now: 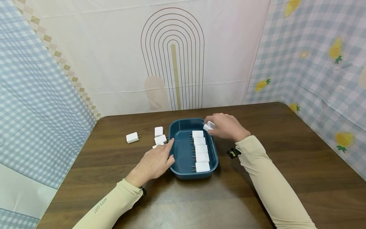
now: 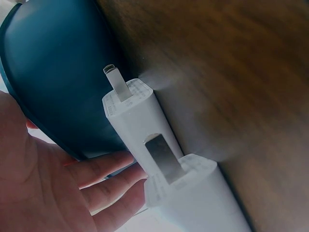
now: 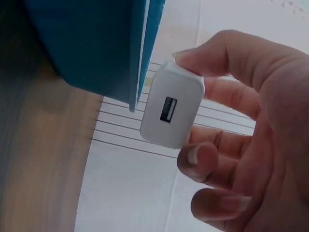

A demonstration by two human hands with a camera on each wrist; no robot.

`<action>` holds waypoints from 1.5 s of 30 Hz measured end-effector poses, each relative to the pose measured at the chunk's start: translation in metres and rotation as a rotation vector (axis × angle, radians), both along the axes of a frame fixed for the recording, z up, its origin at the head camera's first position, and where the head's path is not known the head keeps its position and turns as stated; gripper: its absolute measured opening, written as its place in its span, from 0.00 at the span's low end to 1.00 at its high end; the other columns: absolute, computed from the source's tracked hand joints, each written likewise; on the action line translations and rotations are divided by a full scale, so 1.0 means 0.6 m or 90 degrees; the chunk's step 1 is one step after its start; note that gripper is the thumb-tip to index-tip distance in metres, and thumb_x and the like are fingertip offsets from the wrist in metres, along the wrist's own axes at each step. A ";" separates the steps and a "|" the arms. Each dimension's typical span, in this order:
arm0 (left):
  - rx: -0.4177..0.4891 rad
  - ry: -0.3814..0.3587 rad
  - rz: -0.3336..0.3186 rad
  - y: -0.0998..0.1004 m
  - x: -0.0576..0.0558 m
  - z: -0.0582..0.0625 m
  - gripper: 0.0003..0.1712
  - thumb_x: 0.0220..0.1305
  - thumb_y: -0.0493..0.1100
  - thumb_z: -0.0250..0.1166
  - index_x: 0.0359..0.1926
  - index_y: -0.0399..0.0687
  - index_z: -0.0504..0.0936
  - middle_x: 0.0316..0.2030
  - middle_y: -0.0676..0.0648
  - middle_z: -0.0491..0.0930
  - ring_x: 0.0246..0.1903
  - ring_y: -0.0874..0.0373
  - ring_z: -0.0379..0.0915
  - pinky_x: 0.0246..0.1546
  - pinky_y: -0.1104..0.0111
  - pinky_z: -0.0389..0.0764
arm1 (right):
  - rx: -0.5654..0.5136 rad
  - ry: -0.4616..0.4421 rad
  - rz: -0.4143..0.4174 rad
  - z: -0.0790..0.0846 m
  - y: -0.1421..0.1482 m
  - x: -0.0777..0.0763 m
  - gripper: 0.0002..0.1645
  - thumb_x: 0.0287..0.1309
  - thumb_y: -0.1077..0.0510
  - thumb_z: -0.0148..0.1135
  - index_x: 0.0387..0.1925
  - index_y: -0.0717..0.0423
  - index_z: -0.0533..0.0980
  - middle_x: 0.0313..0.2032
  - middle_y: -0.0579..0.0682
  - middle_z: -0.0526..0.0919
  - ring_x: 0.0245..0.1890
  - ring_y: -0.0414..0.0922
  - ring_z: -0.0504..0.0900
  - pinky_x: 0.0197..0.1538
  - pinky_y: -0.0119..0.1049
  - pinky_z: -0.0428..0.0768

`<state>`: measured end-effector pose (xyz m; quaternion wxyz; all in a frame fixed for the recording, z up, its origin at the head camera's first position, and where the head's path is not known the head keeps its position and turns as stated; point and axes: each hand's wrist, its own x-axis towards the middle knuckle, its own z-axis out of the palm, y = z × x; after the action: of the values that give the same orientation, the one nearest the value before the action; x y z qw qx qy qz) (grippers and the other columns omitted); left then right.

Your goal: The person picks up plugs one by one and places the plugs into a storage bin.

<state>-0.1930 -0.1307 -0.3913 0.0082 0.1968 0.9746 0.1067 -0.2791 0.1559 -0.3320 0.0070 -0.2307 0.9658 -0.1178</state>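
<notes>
- The right hand [image 1: 226, 125] pinches one white charger [image 3: 173, 104] between thumb and fingers; this charger is at the far right corner of the blue tray [image 1: 183, 156], by the rim.
- The left hand [image 1: 155, 160] is at the left rim of the tray, with fingers loosely stretched and gripping no charger; I cannot tell if its fingertips touch the chargers beside it.
- In my judgement, the pinched charger could slip, because only the finger ends hold its smooth sides.
- It could also knock the rim if it is lowered too far to the right, and then fall on the table [image 1: 114, 171].
- The row of chargers [image 1: 201, 149] in the tray stands very close together, so a careless push could turn one crooked.
- If the left hand moves carelessly, it might scatter the group of chargers [image 1: 160, 139] just beside it.
- Counted: one tray, with five chargers in the row, metal prongs [image 2: 118, 83] toward the left.
- Outside, four chargers are on the table: three in the group, one lone charger [image 1: 132, 137] farther left.
- With the pinched one, I count ten chargers.
</notes>
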 end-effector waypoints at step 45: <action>-0.005 0.004 -0.001 -0.002 -0.003 0.000 0.38 0.72 0.53 0.50 0.78 0.45 0.58 0.68 0.40 0.74 0.65 0.46 0.74 0.66 0.52 0.74 | 0.064 -0.078 0.135 -0.018 -0.038 0.009 0.20 0.61 0.62 0.67 0.54 0.44 0.84 0.55 0.54 0.83 0.47 0.48 0.80 0.55 0.49 0.83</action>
<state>-0.1946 -0.1316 -0.3912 0.0063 0.1977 0.9749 0.1023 -0.2735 0.1330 -0.3430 0.0895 -0.3231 0.9386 -0.0818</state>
